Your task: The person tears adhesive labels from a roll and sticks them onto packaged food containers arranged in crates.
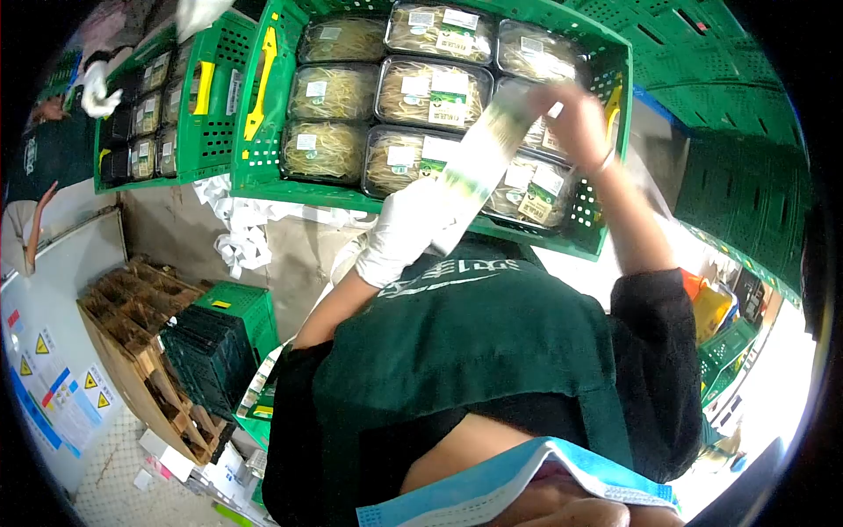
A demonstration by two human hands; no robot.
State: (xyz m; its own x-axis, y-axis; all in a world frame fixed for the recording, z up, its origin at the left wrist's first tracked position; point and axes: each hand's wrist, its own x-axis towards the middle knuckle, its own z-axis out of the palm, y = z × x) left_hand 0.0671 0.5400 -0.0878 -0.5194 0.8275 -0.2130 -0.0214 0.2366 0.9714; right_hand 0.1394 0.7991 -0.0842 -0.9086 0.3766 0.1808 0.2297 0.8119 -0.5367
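Note:
My left hand (399, 235), in a white glove, is closed on the lower end of a blurred strip of green and white labels (483, 158). At the strip's upper end is my right hand (575, 127), bare and smeared by motion. Both are over a green crate (622, 79) that holds several clear-topped black trays of bean sprouts (324, 151). White labels lie on all the trays in view, and green and white ones show on those in the middle and right columns.
Another green crate (215, 114) with packed trays stands at the left, near a co-worker's gloved hand (101, 90). White paper strips (241, 237) hang below the crates. Wooden pallets (140, 325) and stacked crates (211, 342) stand lower left. Green crates (746, 176) rise at the right.

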